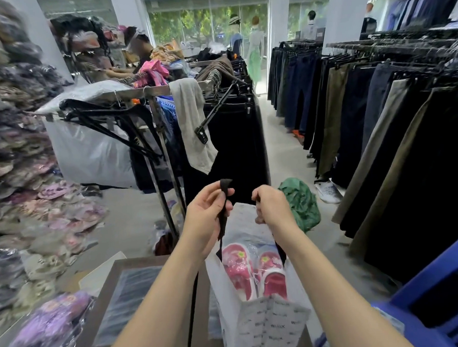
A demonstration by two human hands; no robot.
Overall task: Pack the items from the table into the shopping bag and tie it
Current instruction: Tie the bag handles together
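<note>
A white printed shopping bag point(265, 328) stands open at the table's right end, held up in front of me. Inside it lies a plastic-wrapped pair of pink slippers point(254, 270). My left hand point(206, 214) pinches one black ribbon handle point(224, 200), whose end sticks up above my fingers. My right hand point(271, 208) is closed on the other black handle point(281, 247), which runs down into the bag's right side. The two hands are a short way apart above the bag's mouth.
The brown table point(111, 285) carries a wrapped dark garment point(133, 292) and a purple wrapped pack point(50, 323) at its left. A blue crate point(441, 295) sits at the right. Clothes racks point(220, 126) stand ahead and right, stacked packs at left, a green bag point(301, 204) on the floor.
</note>
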